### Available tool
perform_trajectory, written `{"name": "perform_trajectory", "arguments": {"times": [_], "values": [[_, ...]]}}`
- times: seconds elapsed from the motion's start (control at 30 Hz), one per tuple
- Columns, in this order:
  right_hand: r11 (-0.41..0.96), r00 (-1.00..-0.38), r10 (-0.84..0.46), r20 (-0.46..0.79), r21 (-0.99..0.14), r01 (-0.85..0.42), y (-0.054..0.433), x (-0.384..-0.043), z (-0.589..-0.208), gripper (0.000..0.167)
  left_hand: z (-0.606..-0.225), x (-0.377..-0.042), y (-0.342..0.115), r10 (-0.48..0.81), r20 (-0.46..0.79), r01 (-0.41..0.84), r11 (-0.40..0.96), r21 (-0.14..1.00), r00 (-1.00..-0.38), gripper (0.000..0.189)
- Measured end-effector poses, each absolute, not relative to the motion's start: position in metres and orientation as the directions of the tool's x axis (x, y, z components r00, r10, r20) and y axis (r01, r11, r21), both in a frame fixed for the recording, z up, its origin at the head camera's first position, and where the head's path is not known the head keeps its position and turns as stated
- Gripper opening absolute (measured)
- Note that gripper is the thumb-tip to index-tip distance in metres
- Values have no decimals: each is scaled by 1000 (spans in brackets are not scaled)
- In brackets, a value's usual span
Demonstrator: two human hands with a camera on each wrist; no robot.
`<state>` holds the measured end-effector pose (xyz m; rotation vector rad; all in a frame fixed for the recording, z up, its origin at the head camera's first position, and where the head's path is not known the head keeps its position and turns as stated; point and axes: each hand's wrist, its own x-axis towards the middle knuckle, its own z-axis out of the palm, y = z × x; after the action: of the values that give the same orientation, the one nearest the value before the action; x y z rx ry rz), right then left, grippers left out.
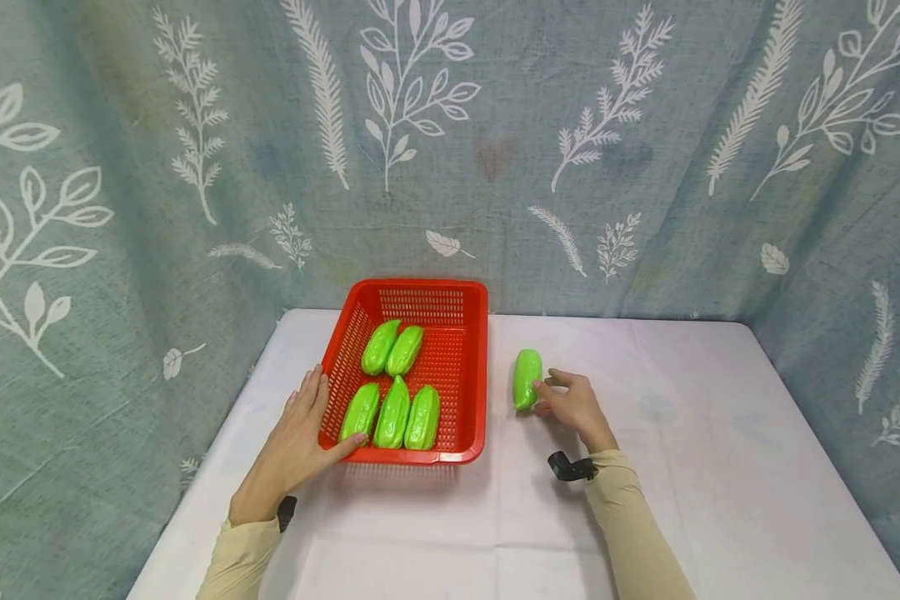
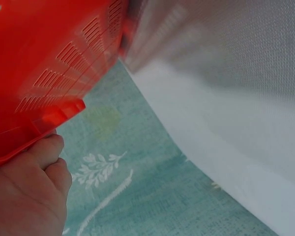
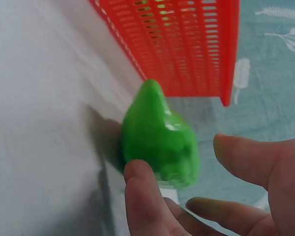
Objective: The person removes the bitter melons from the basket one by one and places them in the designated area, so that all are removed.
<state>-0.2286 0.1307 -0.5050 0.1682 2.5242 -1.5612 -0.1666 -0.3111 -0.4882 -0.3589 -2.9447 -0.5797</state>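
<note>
A red plastic basket point(image 1: 486, 375) with slotted walls holds several glossy green, ridged vegetables point(image 1: 393, 412) with tapered ends, resembling bitter gourds. My left hand point(image 1: 296, 446) rests against its near left corner, fingers extended along the left side and thumb over the front rim. In the left wrist view, the fingers of the left hand point(image 2: 32, 182) lie beneath the basket's lip point(image 2: 49, 118). Right of the basket, one more green vegetable point(image 1: 527, 379) lies on the table. My right hand point(image 1: 577, 410) is beside it, fingers spread; whether a fingertip touches this vegetable point(image 3: 160, 137) is unclear.
A white cloth covers the table point(image 1: 690, 450). Behind and at both sides hangs a grey-green curtain point(image 1: 495, 225) with white leaf patterns. Small black wrist cameras point(image 1: 570, 467) are strapped to the wrists.
</note>
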Motion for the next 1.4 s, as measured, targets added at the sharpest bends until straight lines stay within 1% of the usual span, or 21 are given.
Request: {"name": "perform_trajectory", "arguments": {"times": [0.1, 0.2, 0.33, 0.47, 0.7, 0.93, 1.17, 1.4], "values": [[448, -979, 18, -202, -874, 188, 134, -228, -502, 66, -488, -166, -311, 208, 168, 256, 897, 359, -964, 116], [490, -984, 29, -176, -855, 168, 138, -227, -497, 64, -488, -165, -311, 208, 173, 258, 897, 358, -963, 116], [530, -985, 61, -162, -831, 169, 141, -225, -489, 63, -487, -165, -311, 210, 175, 260, 896, 360, -962, 115], [526, -985, 85, -151, -833, 173, 143, -225, -480, 63, -487, -164, -311, 211, 175, 261, 896, 360, -962, 116], [494, -997, 44, -60, -866, 74, 138, -226, -463, 60, -486, -164, -311, 202, 167, 251, 900, 357, -965, 116], [439, -999, -22, 29, -898, -36, 126, -223, -437, 58, -486, -166, -310, 204, 145, 244, 900, 362, -968, 117], [399, -995, -79, 53, -913, -80, 113, -223, -416, 56, -487, -166, -311, 206, 155, 249, 901, 356, -966, 117], [413, -994, -97, 54, -907, -90, 106, -223, -408, 57, -487, -166, -310, 206, 180, 259, 897, 357, -962, 117]]}}
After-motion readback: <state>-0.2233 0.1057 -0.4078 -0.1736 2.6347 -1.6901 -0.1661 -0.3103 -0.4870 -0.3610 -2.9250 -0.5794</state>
